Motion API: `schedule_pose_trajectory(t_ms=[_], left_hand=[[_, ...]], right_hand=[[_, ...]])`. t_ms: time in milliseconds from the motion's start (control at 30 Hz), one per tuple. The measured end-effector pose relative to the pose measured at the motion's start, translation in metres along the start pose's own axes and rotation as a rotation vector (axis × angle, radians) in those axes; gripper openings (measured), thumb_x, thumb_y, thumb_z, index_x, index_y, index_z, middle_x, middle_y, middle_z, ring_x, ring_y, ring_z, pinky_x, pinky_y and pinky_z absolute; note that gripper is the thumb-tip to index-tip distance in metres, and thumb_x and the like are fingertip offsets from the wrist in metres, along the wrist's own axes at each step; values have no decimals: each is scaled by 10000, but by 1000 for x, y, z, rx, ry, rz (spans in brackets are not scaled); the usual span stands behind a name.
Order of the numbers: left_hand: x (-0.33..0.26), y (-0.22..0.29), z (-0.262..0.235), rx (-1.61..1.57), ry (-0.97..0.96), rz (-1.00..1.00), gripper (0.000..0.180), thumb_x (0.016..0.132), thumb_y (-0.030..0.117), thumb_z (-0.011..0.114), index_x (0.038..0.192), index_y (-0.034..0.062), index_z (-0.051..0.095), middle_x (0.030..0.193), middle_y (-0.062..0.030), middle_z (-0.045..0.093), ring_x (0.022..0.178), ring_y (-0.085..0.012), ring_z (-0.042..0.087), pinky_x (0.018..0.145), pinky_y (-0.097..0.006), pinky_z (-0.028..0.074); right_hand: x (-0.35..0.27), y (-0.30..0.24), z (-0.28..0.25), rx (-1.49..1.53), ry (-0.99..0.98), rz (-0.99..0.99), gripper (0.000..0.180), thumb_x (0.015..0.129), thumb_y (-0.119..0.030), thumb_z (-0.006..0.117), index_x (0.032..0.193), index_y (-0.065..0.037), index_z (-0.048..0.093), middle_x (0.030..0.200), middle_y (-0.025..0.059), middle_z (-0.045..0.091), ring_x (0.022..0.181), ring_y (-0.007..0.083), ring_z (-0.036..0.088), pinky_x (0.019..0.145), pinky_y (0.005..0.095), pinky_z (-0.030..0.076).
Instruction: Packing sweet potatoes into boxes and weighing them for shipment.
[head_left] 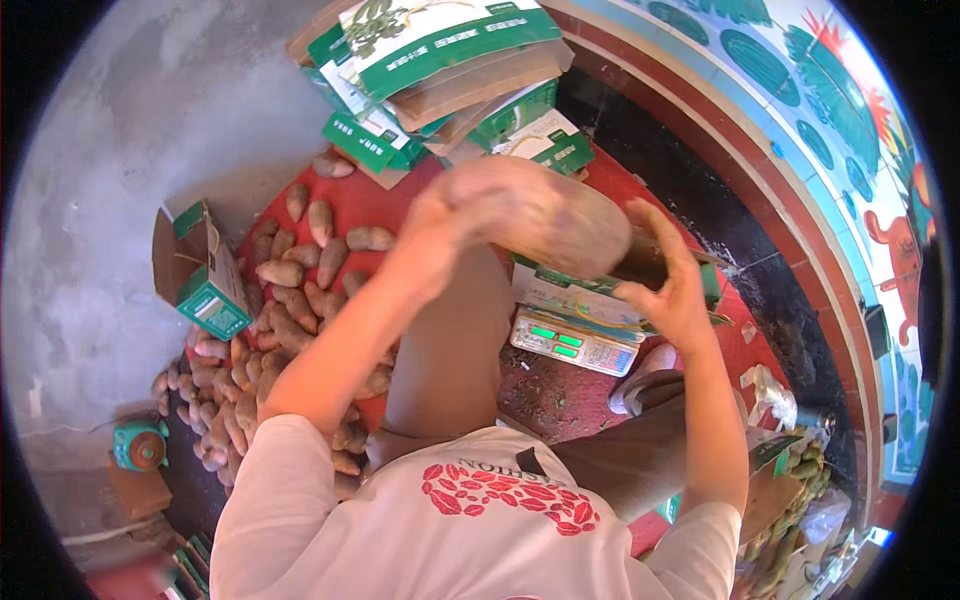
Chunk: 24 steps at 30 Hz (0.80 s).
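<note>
A large brown tuber (560, 215), shaped like a sweet potato or yam, is held up in front of me, slightly blurred. My left hand (440, 225) is closed round its left end. Past the tuber's right end, my right hand (672, 275) has its thumb and fingers spread and holds nothing; whether a fingertip touches the tuber, I cannot tell. Below them a green and white carton (580, 295), partly hidden by the tuber, rests on a digital scale (575, 343) with lit green displays.
Many similar tubers (295, 305) lie heaped on the red floor covering to my left, beside an open green carton (222, 295). Stacked cartons (460, 60) stand ahead. At lower right are a plastic bag (770, 395) and another carton (775, 490) near longer greenish produce.
</note>
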<state>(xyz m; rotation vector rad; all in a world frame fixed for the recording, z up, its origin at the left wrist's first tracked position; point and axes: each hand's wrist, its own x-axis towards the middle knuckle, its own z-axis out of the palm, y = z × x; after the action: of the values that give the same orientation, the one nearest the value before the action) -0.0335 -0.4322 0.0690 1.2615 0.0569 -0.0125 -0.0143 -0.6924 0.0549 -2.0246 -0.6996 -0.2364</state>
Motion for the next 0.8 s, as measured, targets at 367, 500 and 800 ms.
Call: schedule_pose_trajectory(t_ms=[367, 500, 800], left_hand=[[38, -72, 47, 978, -321, 324, 411, 782, 308, 639, 1067, 33, 530, 925, -161, 614, 956, -299, 585, 774, -399, 459], [27, -105, 32, 1592, -533, 656, 161, 695, 204, 625, 802, 95, 576, 747, -82, 580, 742, -254, 579, 606, -371, 424], [24, -118, 27, 1531, -447, 708, 19, 692, 124, 531, 679, 110, 531, 653, -58, 545, 683, -239, 572, 603, -360, 433]], right_hand=[[-12, 40, -55, 161, -113, 424, 755, 556, -183, 797, 1205, 0, 459, 1108, 123, 563, 1058, 209, 528, 929, 312, 393], [-19, 59, -62, -7, -179, 352, 737, 551, -199, 796, 1189, -2, 482, 1068, 144, 589, 1019, 224, 560, 905, 314, 415], [-6, 56, -31, -469, -379, 474, 735, 525, -286, 774, 1163, -26, 515, 1016, 240, 596, 968, 368, 575, 826, 394, 457]])
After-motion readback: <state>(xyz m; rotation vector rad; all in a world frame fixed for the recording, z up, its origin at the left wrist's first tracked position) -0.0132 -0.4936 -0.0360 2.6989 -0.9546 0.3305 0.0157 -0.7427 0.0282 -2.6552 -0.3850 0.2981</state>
